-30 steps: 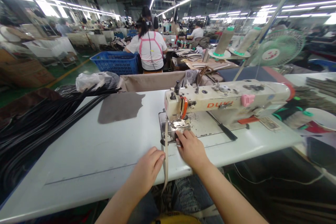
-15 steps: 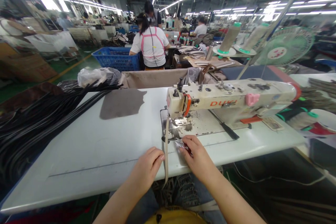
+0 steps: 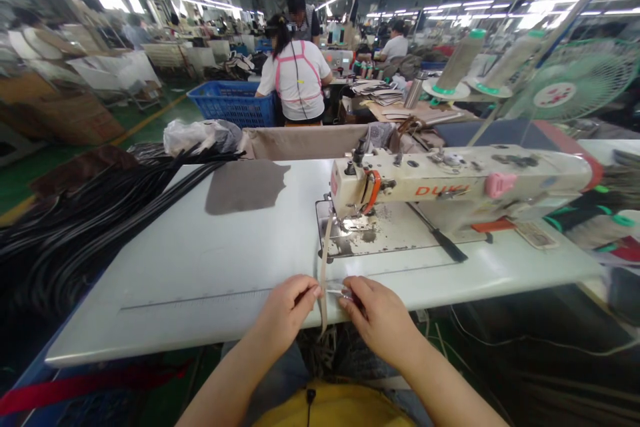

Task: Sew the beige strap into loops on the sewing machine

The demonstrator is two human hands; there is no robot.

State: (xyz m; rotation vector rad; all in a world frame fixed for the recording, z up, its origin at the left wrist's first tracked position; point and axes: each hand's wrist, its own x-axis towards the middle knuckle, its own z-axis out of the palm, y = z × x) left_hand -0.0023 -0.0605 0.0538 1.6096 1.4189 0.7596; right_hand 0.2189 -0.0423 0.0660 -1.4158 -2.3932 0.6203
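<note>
While beyond the hands (image 3: 383, 321), sewing machine (image 3: 450, 192), grey piece (image 3: 245, 188).

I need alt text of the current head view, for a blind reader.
A person's left hand is at a narrow pale strip; the right hand holds a small shiny object, hard to identify. Both are over a white table, before a sewing machine with a grey-brown piece to its left.

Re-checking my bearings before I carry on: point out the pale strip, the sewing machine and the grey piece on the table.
Pale strip (image 3: 324, 270): head view, mid-length.
Sewing machine (image 3: 473, 177): head view, front side of its upper arm.
Grey piece (image 3: 245, 188): head view, middle of its upper face.
</note>
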